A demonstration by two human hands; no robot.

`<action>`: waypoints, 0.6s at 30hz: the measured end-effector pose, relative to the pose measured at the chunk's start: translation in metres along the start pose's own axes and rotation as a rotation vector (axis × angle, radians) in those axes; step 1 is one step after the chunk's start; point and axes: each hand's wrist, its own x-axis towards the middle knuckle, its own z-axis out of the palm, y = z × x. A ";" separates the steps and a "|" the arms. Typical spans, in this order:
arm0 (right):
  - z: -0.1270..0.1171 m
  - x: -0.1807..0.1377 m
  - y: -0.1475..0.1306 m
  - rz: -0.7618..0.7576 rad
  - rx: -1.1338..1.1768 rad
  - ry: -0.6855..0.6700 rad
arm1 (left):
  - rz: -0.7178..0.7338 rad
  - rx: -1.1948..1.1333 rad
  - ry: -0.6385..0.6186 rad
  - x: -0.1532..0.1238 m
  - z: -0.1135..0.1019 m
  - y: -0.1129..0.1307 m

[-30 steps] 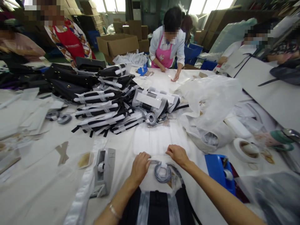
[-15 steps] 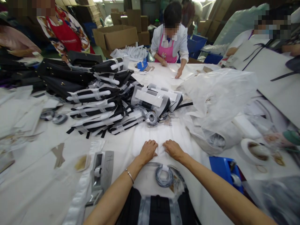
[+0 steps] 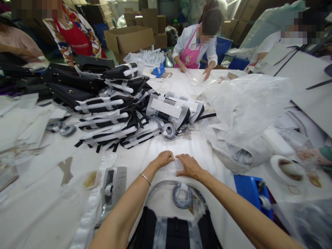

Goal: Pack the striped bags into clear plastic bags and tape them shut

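Near the middle of the table lies soft white sheeting (image 3: 184,145), folded or layered, that looks like foam. My left hand (image 3: 164,159) is closed in a pinch at its near part, seemingly on the sheet's edge. Beside it, my right hand (image 3: 190,166) rests on the same sheeting with thumb and fingers apart. Just below my hands is a black bag (image 3: 176,231) with clear wrap around its straps. A coiled grey wrapped strap (image 3: 183,195) lies at the bag's top, inside the arch of its handle.
Several wrapped black bags (image 3: 106,119) are piled at left centre. A grey tape dispenser (image 3: 114,186) stands left, a blue one (image 3: 252,192) right, near a white tape roll (image 3: 286,169). Clear plastic bags (image 3: 243,103) spread at right. A co-worker in a pink apron (image 3: 190,52) works opposite.
My left hand has gone from flattened fingers to a pinch. My right hand has shifted slightly left and its thumb has spread from the fingers. The co-worker opposite leans further right.
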 end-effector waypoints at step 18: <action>-0.009 0.013 0.008 0.128 0.125 0.172 | -0.340 -0.826 0.234 -0.059 0.038 0.064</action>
